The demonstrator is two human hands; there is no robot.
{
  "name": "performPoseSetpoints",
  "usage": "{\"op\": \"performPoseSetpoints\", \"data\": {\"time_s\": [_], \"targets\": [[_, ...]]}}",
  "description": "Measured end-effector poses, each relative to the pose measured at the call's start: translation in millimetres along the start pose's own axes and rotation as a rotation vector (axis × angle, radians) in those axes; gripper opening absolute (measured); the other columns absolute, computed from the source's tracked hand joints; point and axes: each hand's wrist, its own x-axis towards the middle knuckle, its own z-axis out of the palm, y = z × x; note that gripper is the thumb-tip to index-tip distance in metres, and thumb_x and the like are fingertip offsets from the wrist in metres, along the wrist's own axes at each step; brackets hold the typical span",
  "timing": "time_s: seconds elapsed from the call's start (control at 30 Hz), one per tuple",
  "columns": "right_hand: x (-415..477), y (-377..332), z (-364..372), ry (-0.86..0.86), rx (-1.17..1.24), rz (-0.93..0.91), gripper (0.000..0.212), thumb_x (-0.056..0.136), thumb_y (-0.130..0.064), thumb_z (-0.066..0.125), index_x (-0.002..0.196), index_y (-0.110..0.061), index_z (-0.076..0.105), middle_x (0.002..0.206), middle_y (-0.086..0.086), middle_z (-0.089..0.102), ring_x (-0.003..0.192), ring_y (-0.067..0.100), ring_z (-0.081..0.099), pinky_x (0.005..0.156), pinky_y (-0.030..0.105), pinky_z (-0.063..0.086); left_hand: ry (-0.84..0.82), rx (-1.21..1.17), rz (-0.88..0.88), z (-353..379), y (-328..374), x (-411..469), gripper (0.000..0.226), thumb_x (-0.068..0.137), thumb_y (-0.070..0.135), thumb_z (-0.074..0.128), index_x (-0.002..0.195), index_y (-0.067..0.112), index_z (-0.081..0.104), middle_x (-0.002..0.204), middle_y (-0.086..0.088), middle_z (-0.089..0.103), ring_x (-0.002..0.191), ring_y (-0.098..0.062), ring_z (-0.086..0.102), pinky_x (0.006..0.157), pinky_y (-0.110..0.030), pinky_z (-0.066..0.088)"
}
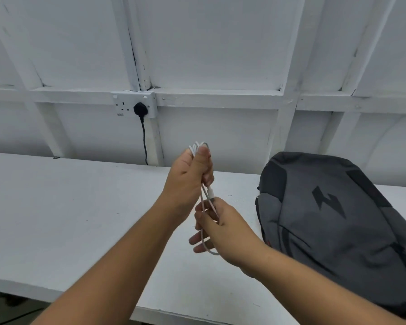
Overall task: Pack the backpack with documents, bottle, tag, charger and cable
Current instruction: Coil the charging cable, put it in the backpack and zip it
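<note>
Above the white counter [68,219], the left hand [188,179] grips the top of a looped white charging cable [205,198], fingers curled round the bundle. Below it, the right hand [218,227] pinches the hanging strands. The grey backpack [333,228] lies on the counter, to the right of the hands.

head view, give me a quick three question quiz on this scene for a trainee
1. True or false: the white cable lies inside the backpack.
2. Which hand grips the cable's top loops? A) left B) right C) neither
3. Fill in: the black plug sits in the wall ____.
Key: 1 false, left hand and right hand hold it above the table; 2 A; 3 socket.
</note>
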Motion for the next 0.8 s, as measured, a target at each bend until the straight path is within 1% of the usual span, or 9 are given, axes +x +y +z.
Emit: {"op": "performPoseSetpoints", "data": {"time_s": [0.13, 0.23, 0.3, 0.37, 0.47, 0.57, 0.63, 0.7, 0.8], "targets": [[-6.3, -11.1, -3.0, 0.010, -0.045, 0.107, 0.020, 0.106, -0.030, 0.041, 0.100, -0.017, 0.055, 0.083, 0.005, 0.064, 0.054, 0.012, 0.064, 0.057, 0.023, 0.051, -0.037, 0.263, 0.111, 6.9, -7.7, 3.4, 0.040, 0.103, 0.051, 0.046, 0.088, 0.013, 0.050, 0.068, 0.007, 0.046, 0.062, -0.012, 0.042, 0.059, -0.029, 0.041], [-9.5, -20.1, -4.4, 0.017, -0.161, 0.120, 0.018, 0.103, -0.022, 0.038, 0.093, -0.019, 0.053, 0.078, 0.000, 0.061, 0.048, 0.001, 0.057, 0.053, 0.019, 0.048, -0.141, 0.592, 0.257, 12.0, -11.4, 2.3, 0.038, 0.099, 0.052, 0.041, 0.090, 0.016, 0.051, 0.072, 0.006, 0.046, 0.062, -0.006, 0.042, 0.059, -0.016, 0.037], [-11.7, -30.0, -13.8, 0.020, -0.390, 0.086, 0.017, 0.103, -0.019, 0.038, 0.092, -0.021, 0.051, 0.087, 0.002, 0.064, 0.059, 0.001, 0.064, 0.052, 0.019, 0.048, -0.219, 0.730, 0.283, 10.5, -15.6, 0.6, 0.049, 0.098, 0.053, 0.038, 0.091, 0.007, 0.053, 0.077, -0.004, 0.052, 0.066, -0.012, 0.045, 0.059, -0.017, 0.037], [-13.4, -38.7, -27.1, 0.020, -0.673, 0.028, 0.015, 0.105, -0.025, 0.043, 0.098, -0.018, 0.055, 0.100, 0.006, 0.066, 0.082, 0.018, 0.068, 0.065, 0.029, 0.052, -0.268, 0.766, 0.226, 5.8, -18.9, -1.6, 0.059, 0.100, 0.055, 0.032, 0.091, 0.001, 0.053, 0.082, -0.015, 0.054, 0.070, -0.023, 0.049, 0.062, -0.029, 0.042], [-19.8, -51.2, -41.6, 0.023, -1.008, -0.089, 0.023, 0.104, -0.033, 0.049, 0.089, -0.018, 0.058, 0.096, 0.006, 0.070, 0.073, 0.023, 0.062, 0.070, 0.032, 0.051, -0.352, 0.821, 0.170, -0.5, -25.6, -9.1, 0.065, 0.100, 0.058, 0.019, 0.086, 0.007, 0.056, 0.080, -0.009, 0.054, 0.074, -0.024, 0.050, 0.067, -0.039, 0.042], [-23.1, -57.4, -56.7, 0.055, -0.987, -0.187, 0.027, 0.100, -0.037, 0.057, 0.078, -0.023, 0.061, 0.073, -0.007, 0.067, 0.057, 0.008, 0.059, 0.058, 0.026, 0.049, -0.415, 0.704, 0.041, -4.6, -32.1, -22.7, 0.056, 0.103, 0.058, 0.016, 0.072, 0.027, 0.050, 0.072, 0.006, 0.052, 0.068, -0.010, 0.049, 0.066, -0.028, 0.040], [-21.3, -53.3, -65.0, 0.046, -0.837, -0.220, 0.018, 0.098, -0.036, 0.061, 0.082, -0.027, 0.059, 0.062, -0.009, 0.064, 0.051, 0.003, 0.058, 0.048, 0.017, 0.041, -0.476, 0.479, -0.194, -3.8, -35.0, -33.4, 0.065, 0.101, 0.066, 0.013, 0.071, 0.023, 0.052, 0.068, 0.008, 0.054, 0.063, -0.008, 0.047, 0.064, -0.022, 0.041], [-18.3, -42.9, -69.6, 0.048, -0.692, -0.266, 0.017, 0.098, -0.035, 0.062, 0.087, -0.028, 0.050, 0.064, -0.005, 0.066, 0.050, 0.005, 0.054, 0.049, 0.020, 0.041, -0.517, 0.253, -0.403, -1.8, -36.2, -43.6, 0.075, 0.093, 0.078, 0.012, 0.075, 0.021, 0.056, 0.066, 0.004, 0.053, 0.061, -0.012, 0.044, 0.058, -0.021, 0.039], [-12.0, -26.4, -67.6, 0.065, -0.537, -0.348, 0.022, 0.099, -0.034, 0.061, 0.086, -0.027, 0.045, 0.061, -0.005, 0.063, 0.053, 0.007, 0.047, 0.053, 0.021, 0.039, -0.579, 0.131, -0.421, 3.6, -33.5, -53.4, 0.047, 0.093, 0.065, 0.046, 0.069, 0.025, 0.054, 0.056, 0.005, 0.049, 0.053, -0.014, 0.040, 0.055, -0.025, 0.036]]}}
